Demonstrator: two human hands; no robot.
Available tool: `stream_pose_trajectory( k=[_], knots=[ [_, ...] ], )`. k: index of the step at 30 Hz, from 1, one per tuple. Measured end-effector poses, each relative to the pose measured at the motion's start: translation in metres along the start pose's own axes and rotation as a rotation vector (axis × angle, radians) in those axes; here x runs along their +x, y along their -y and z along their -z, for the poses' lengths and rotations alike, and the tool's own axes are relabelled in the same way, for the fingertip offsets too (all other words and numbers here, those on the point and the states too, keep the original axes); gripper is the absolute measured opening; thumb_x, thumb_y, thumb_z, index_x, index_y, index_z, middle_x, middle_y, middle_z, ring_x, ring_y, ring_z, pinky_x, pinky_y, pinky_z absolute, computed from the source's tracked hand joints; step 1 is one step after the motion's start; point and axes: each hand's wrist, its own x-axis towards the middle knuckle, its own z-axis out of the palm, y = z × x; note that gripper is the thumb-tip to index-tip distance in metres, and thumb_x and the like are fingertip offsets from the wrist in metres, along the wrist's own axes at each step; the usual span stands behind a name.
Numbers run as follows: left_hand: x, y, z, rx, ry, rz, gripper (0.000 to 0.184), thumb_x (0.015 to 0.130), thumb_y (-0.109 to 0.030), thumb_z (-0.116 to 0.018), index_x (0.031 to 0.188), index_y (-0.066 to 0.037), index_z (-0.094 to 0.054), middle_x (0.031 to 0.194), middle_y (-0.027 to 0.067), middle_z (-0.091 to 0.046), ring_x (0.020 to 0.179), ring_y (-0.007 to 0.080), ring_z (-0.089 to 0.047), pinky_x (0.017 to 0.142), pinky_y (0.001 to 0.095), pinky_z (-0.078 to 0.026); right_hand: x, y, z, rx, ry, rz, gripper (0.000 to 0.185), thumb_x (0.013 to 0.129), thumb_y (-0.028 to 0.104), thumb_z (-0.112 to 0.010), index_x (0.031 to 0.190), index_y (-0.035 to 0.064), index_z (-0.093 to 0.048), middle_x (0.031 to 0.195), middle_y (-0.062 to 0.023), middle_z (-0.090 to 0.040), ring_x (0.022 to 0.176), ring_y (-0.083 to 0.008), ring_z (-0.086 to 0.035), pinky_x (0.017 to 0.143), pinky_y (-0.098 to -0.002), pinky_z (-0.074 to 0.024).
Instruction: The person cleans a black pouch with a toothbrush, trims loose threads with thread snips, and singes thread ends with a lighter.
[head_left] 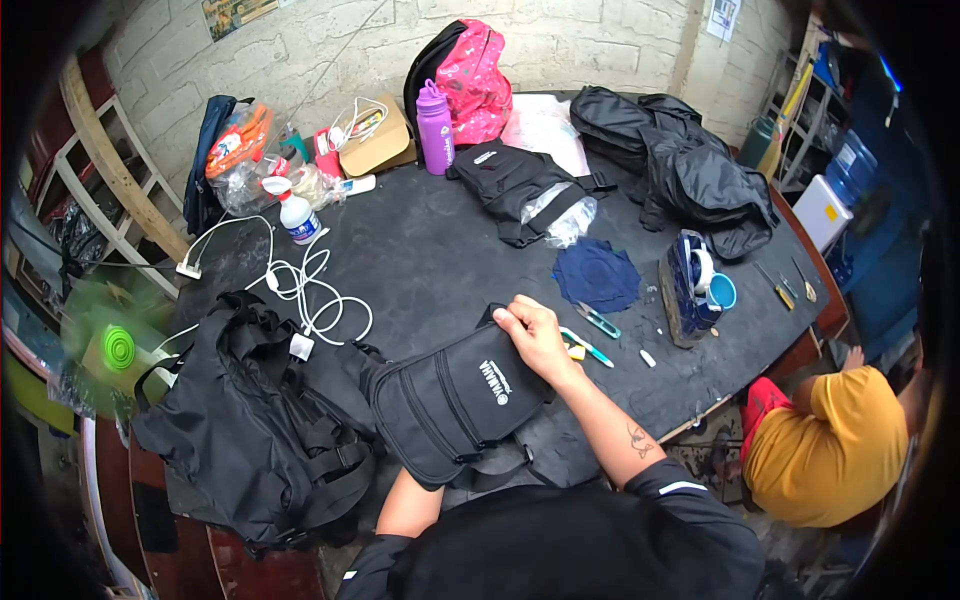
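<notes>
A small black bag (pixel 455 395) with zippers and white YAMAHA lettering is held up at the table's near edge. Closed on its top right corner is my right hand (pixel 530 335), thumb in front. My left forearm (pixel 408 505) reaches up under the bag's lower left; the hand itself is hidden behind the bag, so its fingers do not show. A strap hangs below the bag. To its left lies a heap of larger black bags (pixel 260 430) with straps and buckles. Just beyond my right hand are a teal pen-like tool (pixel 588 348) and thread snips (pixel 598 320).
Farther back on the dark table (pixel 420 250) are another black bag (pixel 520 190), dark blue cloth pieces (pixel 597 275), a purple bottle (pixel 434 130) and a white spray bottle (pixel 297 215). A white cable (pixel 310 290) lies coiled at left. A person in yellow (pixel 830 450) sits at right.
</notes>
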Motion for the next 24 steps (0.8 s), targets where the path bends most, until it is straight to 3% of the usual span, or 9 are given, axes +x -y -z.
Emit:
stream_pose_trajectory(
  k=[3,4,9,12,14,17,20,23,24],
  knots=[
    [0.023,0.006,-0.013,0.033,-0.015,-0.028,0.052,0.096,-0.032,-0.039,0.138,-0.004,-0.031,0.139,0.0116,-0.038,0.126,0.0226,-0.039,0.106,0.0339,-0.029,-0.001,-0.036,0.002,0.45,0.028,-0.216,0.025,0.093,0.021,-0.05,0.095,0.0005,-0.064,0.082,-0.0035,-0.061,0.078,-0.0108,-0.057,0.075,-0.0225,-0.0437],
    [0.026,0.01,-0.012,0.044,-0.024,-0.035,0.052,0.096,-0.032,-0.039,0.138,-0.004,-0.031,0.139,0.0114,-0.038,0.126,0.0226,-0.039,0.106,0.0338,-0.029,0.001,-0.032,0.008,0.487,-0.007,-0.216,0.019,0.091,0.016,-0.053,0.097,0.001,-0.064,0.086,-0.0034,-0.063,0.08,-0.0112,-0.058,0.074,-0.0244,-0.0452],
    [0.02,0.032,-0.008,0.098,-0.055,-0.06,0.051,0.096,-0.031,-0.038,0.138,-0.004,-0.031,0.139,0.0109,-0.038,0.126,0.0223,-0.038,0.106,0.0333,-0.029,0.004,-0.024,0.014,-0.03,-0.025,0.108,0.014,0.078,0.002,-0.065,0.092,0.0018,-0.065,0.083,-0.0069,-0.061,0.077,-0.0174,-0.061,0.068,-0.0274,-0.0472],
    [0.023,0.03,-0.01,0.258,-0.028,-0.073,0.053,0.095,-0.032,-0.039,0.139,-0.004,-0.029,0.14,0.0103,-0.037,0.127,0.022,-0.036,0.107,0.0338,-0.027,0.014,-0.031,0.009,-0.219,0.02,0.224,0.015,0.074,0.003,-0.068,0.088,0.0029,-0.065,0.082,-0.008,-0.06,0.074,-0.0231,-0.06,0.065,-0.0305,-0.0472],
    [0.022,0.029,-0.01,0.366,-0.02,-0.074,0.054,0.095,-0.032,-0.04,0.139,-0.004,-0.029,0.141,0.0099,-0.036,0.128,0.0218,-0.035,0.108,0.0342,-0.026,0.023,-0.03,0.004,-0.262,0.043,0.301,0.012,0.073,0.007,-0.067,0.083,0.003,-0.062,0.08,-0.0064,-0.057,0.072,-0.0244,-0.057,0.064,-0.0343,-0.045],
    [0.026,0.025,-0.01,0.355,-0.028,-0.064,0.054,0.095,-0.032,-0.04,0.139,-0.004,-0.029,0.141,0.0099,-0.035,0.128,0.0218,-0.035,0.108,0.0343,-0.026,0.031,-0.031,-0.01,-0.667,0.125,0.482,0.01,0.073,0.01,-0.06,0.075,0.0067,-0.051,0.073,-0.0065,-0.046,0.071,-0.0213,-0.054,0.068,-0.0331,-0.0396],
    [0.026,0.024,-0.008,0.33,-0.023,-0.059,0.054,0.095,-0.033,-0.039,0.14,-0.005,-0.028,0.142,0.0098,-0.035,0.129,0.0219,-0.035,0.108,0.0344,-0.026,0.035,-0.034,-0.013,-0.677,0.17,0.559,0.01,0.073,0.01,-0.059,0.074,0.0047,-0.051,0.074,-0.0101,-0.049,0.072,-0.0242,-0.055,0.065,-0.0375,-0.0416],
    [0.02,0.026,-0.005,0.305,-0.017,-0.059,0.054,0.095,-0.033,-0.039,0.14,-0.005,-0.028,0.142,0.0098,-0.035,0.129,0.0219,-0.034,0.108,0.0345,-0.025,0.051,-0.052,-0.008,-0.649,0.066,0.31,0.012,0.073,0.011,-0.058,0.073,0.0023,-0.049,0.075,-0.0149,-0.052,0.07,-0.0301,-0.055,0.062,-0.0431,-0.0435],
    [0.022,0.024,-0.003,0.295,-0.013,-0.053,0.054,0.095,-0.033,-0.039,0.14,-0.005,-0.028,0.142,0.0098,-0.035,0.129,0.0219,-0.034,0.109,0.0345,-0.025,0.064,-0.085,-0.005,-0.495,-0.269,0.19,0.008,0.071,0.002,-0.055,0.075,0.0021,-0.048,0.072,-0.0149,-0.046,0.067,-0.0333,-0.049,0.058,-0.0437,-0.0411]
  ],
)
